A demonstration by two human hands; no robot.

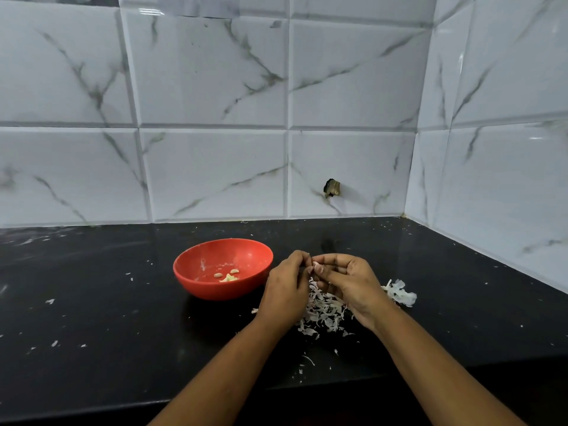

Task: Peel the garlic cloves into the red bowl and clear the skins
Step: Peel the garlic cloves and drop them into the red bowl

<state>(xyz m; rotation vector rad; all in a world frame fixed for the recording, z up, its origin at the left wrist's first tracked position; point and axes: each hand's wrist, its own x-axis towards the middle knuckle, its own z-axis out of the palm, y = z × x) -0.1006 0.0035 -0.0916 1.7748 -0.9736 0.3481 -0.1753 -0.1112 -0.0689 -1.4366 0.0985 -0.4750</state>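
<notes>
Red against a black countertop (92, 302), the bowl (215, 290) sits just left of a person's hands. It is close enough, it appears, that a finished clove needs only a short drop over the rim. A few peeled garlic cloves (227, 275) lie pale on its floor, and its inside is smeared with a whitish residue.

Both hands meet above the counter, right of the bowl. The left hand (285, 290) and right hand (347, 281) curl their fingertips onto one small garlic clove (316, 266) and pinch it between them. The clove shows only as a pale, pinkish tip between the fingers. Which hand strips and which steadies cannot be told.

The hands work directly over a heap of papery white skins (322, 315), so whatever comes off falls on the pile and not in with the clean cloves. A smaller clump of skins (399, 293) lies just right of the right wrist. Loose flakes are scattered across the countertop to the left, near and far.

From this layout, the peeling looks well under way, since the heap is large, though few cloves show in the bowl. Clearing the skins has not begun. No unpeeled clove is visible apart from the one in hand, though others may be hidden under the hands or the heap.

Behind, white marble-patterned tiles (215, 87) cover the far wall and the right-hand corner. A dark broken hole (332, 188) shows low in one tile.
</notes>
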